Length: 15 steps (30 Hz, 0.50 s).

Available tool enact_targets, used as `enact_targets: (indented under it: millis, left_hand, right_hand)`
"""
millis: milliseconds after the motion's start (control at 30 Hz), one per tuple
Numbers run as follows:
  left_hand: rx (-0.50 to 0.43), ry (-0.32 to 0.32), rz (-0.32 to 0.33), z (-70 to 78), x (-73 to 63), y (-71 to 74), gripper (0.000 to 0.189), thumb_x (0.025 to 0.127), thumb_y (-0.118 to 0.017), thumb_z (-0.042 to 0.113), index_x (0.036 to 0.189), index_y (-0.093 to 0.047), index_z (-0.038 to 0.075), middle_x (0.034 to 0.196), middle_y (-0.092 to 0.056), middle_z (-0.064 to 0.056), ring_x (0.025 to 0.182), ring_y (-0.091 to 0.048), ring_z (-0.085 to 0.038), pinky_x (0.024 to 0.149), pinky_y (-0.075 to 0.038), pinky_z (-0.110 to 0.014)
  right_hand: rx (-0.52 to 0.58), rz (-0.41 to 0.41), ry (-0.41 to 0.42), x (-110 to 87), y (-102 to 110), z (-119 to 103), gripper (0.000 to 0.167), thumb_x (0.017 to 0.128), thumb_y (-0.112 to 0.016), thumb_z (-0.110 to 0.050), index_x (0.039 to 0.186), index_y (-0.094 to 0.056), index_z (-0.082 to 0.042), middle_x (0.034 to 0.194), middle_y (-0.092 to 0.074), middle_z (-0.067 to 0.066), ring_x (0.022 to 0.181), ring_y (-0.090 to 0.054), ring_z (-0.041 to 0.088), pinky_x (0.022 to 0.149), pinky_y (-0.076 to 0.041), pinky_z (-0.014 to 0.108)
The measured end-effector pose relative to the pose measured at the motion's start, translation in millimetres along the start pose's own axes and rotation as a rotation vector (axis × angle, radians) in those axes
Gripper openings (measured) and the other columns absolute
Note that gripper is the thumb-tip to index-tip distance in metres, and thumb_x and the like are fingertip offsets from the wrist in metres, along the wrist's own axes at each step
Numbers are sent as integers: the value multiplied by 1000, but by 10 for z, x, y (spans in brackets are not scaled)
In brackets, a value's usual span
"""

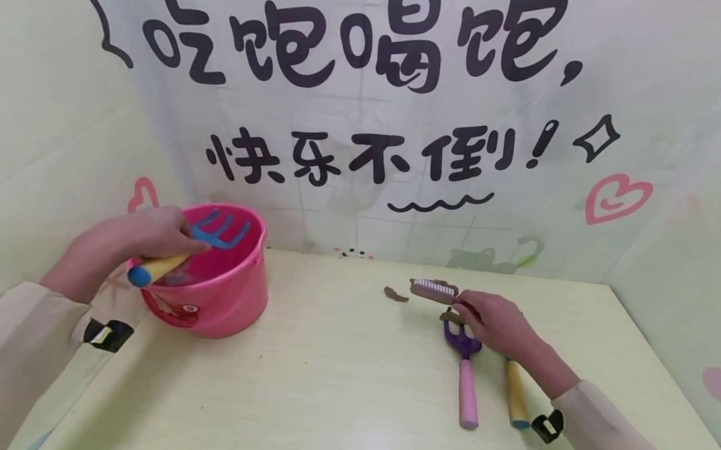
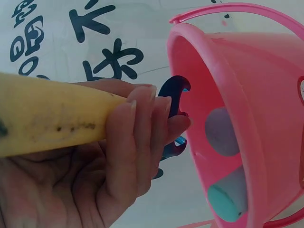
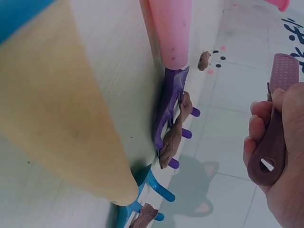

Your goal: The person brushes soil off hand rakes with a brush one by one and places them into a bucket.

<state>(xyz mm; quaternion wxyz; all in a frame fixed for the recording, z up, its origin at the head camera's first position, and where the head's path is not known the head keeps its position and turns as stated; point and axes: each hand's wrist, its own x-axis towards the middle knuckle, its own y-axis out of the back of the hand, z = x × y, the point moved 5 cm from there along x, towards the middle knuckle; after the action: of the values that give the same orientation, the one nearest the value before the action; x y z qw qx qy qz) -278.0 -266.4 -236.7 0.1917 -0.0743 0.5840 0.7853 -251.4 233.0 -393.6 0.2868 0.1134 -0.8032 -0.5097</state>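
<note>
A: While your left hand grips the yellow-handled blue rake over the pink bucket, what's your right hand on?
B: Clamped on a brown, white-bristled brush, held above the table.

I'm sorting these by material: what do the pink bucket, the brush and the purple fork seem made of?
Pink bucket: probably moulded plastic, smooth with a sheen. Brush: likely plastic with a satin finish, judging by its even brown handle; the white bristles may be nylon. Purple fork: smooth coloured head, coated metal or plastic; its even pink handle, painted wood or plastic, unclear which.
</note>
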Motion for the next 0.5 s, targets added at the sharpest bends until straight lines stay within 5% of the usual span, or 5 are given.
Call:
enact_targets:
  millis: [333,500]
  left_hand:
    - [41,8,-83,115,98,-46,34,92,-74,26,90,-55,-3,71,-61,-6,61,-63,-20,61,-55,-30]
    - [41,71,-125,114,139,-63,41,90,-76,26,97,-52,-7,75,-62,-9,65,-65,-22,63,-55,-30]
  right_hand:
    - [23,-15,22,-30,-47,-20,11,96,-71,-11,89,-63,-12,72,-49,-13,59,-44,5,52,-39,27]
    - [19,-11,34,-23,-50,-22,11,96,-71,-12,88,-63,-12,72,-48,-14,59,-43,5,52,-39,27]
